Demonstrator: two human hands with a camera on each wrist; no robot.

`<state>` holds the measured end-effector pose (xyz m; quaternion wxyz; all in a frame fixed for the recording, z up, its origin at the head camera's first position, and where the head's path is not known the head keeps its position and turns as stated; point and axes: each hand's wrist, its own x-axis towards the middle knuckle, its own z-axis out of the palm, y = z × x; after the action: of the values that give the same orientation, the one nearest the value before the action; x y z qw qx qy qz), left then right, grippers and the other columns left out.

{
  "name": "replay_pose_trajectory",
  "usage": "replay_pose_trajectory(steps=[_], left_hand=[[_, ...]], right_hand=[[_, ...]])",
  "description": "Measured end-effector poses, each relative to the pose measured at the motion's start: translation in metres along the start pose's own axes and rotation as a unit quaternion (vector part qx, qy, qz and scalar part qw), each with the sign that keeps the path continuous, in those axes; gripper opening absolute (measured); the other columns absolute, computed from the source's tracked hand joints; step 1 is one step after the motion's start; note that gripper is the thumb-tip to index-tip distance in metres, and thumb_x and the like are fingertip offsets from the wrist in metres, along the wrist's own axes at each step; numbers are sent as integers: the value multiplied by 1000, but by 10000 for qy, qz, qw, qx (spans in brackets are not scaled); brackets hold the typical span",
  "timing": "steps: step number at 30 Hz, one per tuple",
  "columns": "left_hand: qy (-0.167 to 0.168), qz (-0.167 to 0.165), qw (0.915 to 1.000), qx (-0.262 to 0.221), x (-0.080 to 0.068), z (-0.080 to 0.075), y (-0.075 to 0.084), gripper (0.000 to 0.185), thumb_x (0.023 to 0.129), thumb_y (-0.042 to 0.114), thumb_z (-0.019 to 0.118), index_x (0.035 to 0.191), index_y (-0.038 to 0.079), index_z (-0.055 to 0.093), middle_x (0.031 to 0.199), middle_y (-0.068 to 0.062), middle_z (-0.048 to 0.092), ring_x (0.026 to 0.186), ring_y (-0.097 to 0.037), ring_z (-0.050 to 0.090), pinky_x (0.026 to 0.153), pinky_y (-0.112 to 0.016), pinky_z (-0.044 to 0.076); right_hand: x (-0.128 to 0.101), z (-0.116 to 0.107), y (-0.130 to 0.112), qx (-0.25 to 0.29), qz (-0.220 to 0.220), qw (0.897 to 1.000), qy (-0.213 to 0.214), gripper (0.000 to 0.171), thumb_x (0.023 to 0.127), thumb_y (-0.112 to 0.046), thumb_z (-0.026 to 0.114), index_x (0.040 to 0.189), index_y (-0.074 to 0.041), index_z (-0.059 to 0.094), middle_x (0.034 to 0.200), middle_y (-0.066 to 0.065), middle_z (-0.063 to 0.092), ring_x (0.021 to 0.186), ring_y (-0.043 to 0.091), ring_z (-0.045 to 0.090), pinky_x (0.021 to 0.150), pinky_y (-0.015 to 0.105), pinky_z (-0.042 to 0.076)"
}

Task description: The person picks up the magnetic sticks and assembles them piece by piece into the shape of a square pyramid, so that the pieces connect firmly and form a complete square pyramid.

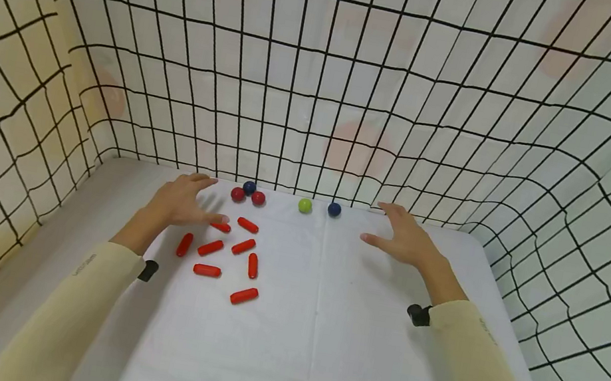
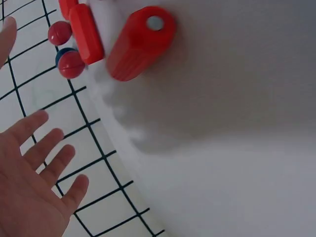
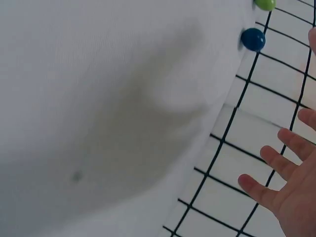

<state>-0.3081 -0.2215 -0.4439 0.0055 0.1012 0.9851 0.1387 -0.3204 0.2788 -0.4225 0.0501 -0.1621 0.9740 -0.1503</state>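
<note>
my left hand (image 1: 181, 200) hovers flat over the white table (image 1: 352, 347), fingers straight and spread, holding nothing. its fingertips sit above the top of a scatter of red pegs (image 1: 211, 247), and one peg (image 1: 221, 227) shows half hidden just under them. my right hand (image 1: 403, 237) is the same: palm down, fingers loose and apart, nothing in it, well apart from the left and near the back edge of the table.

along that back edge lie two red balls (image 1: 238, 194) with a dark blue ball (image 1: 249, 188) touching them from behind, then a green ball (image 1: 305, 205) and a second blue ball (image 1: 334, 209) side by side, closer to my right hand.

there is small writing on both cream sleeves (image 1: 87, 265), too small to read. a black strap (image 1: 148, 270) sits at each wrist.

the left wrist view shows what the head view cannot: a peg (image 2: 140, 43) up close, ridged along its length with a small grey dot in its flat end, and my open fingers (image 2: 42, 153) against the black-gridded wall (image 2: 94, 148). the right wrist view shows only my fingertips (image 3: 276, 173), the second blue ball (image 3: 253, 39) and a sliver of the green one (image 3: 264, 4) at the top edge, no pegs.
</note>
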Motion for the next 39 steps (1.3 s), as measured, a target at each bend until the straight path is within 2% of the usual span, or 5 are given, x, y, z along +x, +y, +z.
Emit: replay_pose_trajectory(steps=[7, 16, 24, 31, 39], left_hand=[[-454, -102, 9975, -532, -8, 17, -6, 79, 86, 55, 73, 149, 10, 54, 157, -22, 44, 144, -45, 39, 108, -70, 42], [-752, 788, 9883, -1071, -4, 36, -9, 56, 95, 29, 74, 144, 8, 60, 151, -18, 55, 143, -41, 45, 112, -62, 43], [-762, 830, 9863, -1208, -4, 40, -6, 40, 97, 15, 71, 137, 10, 67, 144, -15, 61, 137, -39, 52, 110, -55, 48], [-524, 907, 9873, -1196, -5, 40, -5, 29, 98, 11, 69, 126, 10, 73, 134, -14, 68, 128, -37, 58, 107, -54, 51], [-434, 677, 9871, -1387, -7, 43, -3, 30, 96, 18, 74, 125, 9, 74, 119, -10, 72, 111, -30, 65, 101, -47, 56]], right_hand=[[14, 25, -13, 337, -206, 9992, -41, 92, 95, -68, 57, 162, -12, 29, 167, 16, 30, 155, 39, 28, 123, 63, 27], [38, 55, -34, 1031, -185, 9945, -80, 83, 98, -51, 65, 161, -11, 29, 167, 15, 30, 155, 38, 28, 126, 57, 24], [55, 76, -41, 1411, -288, 9895, 103, 83, 99, -39, 68, 162, -5, 25, 169, 17, 25, 158, 37, 21, 129, 53, 17], [65, 83, -51, 799, -397, 9960, 23, 75, 104, -33, 57, 165, -11, 19, 173, 11, 14, 159, 37, 18, 127, 58, 21], [61, 89, -53, 498, -182, 9977, 411, 43, 107, -17, 52, 149, -7, 51, 154, 18, 46, 143, 39, 44, 120, 53, 36]])
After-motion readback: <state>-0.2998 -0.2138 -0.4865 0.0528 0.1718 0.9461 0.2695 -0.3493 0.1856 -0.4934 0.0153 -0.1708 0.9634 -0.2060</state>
